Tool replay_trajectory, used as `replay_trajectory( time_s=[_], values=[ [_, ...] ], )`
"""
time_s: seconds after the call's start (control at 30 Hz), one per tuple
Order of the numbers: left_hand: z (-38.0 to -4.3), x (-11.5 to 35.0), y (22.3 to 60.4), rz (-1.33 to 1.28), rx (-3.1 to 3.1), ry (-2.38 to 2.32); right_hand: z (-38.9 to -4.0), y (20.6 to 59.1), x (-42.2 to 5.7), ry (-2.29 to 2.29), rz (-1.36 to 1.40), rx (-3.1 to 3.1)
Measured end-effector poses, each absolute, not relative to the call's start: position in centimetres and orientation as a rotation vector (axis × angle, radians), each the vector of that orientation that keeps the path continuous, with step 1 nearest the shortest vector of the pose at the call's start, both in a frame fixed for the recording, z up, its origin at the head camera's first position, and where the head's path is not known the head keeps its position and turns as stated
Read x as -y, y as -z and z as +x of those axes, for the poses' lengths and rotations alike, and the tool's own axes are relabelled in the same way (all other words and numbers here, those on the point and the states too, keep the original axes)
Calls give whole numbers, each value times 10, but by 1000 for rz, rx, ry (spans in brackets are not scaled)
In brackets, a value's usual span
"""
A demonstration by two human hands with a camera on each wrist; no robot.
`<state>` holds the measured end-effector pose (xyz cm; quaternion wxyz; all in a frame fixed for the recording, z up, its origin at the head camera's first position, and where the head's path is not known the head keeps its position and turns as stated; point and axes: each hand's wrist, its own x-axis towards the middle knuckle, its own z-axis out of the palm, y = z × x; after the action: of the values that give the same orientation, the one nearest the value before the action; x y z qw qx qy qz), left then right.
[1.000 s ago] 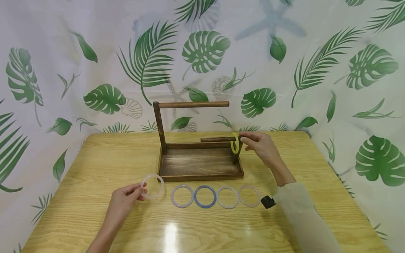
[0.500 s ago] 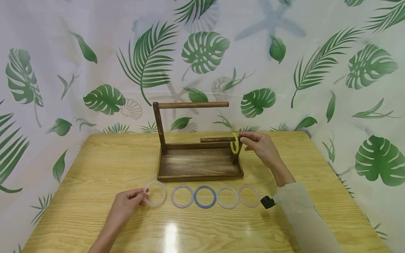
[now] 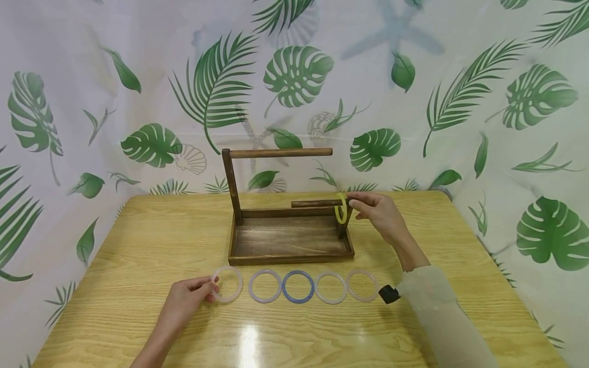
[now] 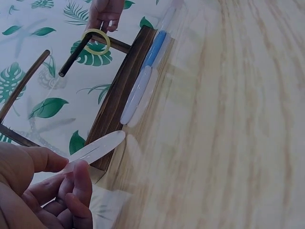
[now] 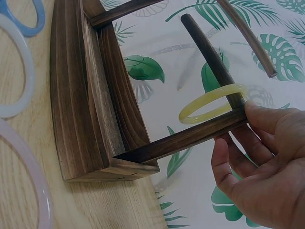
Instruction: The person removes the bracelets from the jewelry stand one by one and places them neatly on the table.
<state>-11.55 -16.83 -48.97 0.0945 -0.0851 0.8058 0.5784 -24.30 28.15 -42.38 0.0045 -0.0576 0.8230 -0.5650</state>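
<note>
My left hand (image 3: 186,301) pinches a pale translucent bangle (image 4: 97,145) between thumb and fingers, at the left end of a row of bangles. In the left wrist view its far end is close over the table. A dark wooden bracelet stand (image 3: 292,258) has a tray base, a tall post with a long rod at left, and a short post with a lower rod (image 5: 207,50) at right. A yellow bangle (image 5: 205,117) hangs round the lower rod, against the short post. My right hand (image 3: 382,214) grips that post's top, thumb right beside the yellow bangle.
Flat on the table (image 3: 152,235), in front of the stand, lie a lilac bangle (image 3: 265,301), a blue bangle (image 3: 298,301), a white bangle (image 3: 331,302) and a pinkish bangle (image 3: 362,300). A leaf-patterned cloth (image 3: 299,117) hangs behind. A black device (image 3: 389,294) sits by the right sleeve.
My left hand has moved the pale bangle slightly right and down toward the table, in line with the row. The right hand, stand and yellow bangle have stayed in place.
</note>
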Motion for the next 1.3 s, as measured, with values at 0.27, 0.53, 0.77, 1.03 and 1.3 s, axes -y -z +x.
replay_trajectory(
  time_s=[0.27, 0.53, 0.77, 1.03, 1.3],
  values=[
    [-116, 167, 490, -242, -2399, -1681, -243, 423, -281, 1774, -170, -2568],
    [-119, 166, 492, -191, -2448, -1604, -242, 421, -280, 1788, -181, -2563],
    [-118, 165, 490, -172, -2502, -1544, -242, 422, -280, 1792, -172, -2565],
    [-119, 163, 491, -174, -2539, -1496, -242, 422, -280, 1802, -178, -2551],
    [-120, 161, 494, -197, -2566, -1437, -241, 423, -280, 1818, -175, -2539]
  ],
)
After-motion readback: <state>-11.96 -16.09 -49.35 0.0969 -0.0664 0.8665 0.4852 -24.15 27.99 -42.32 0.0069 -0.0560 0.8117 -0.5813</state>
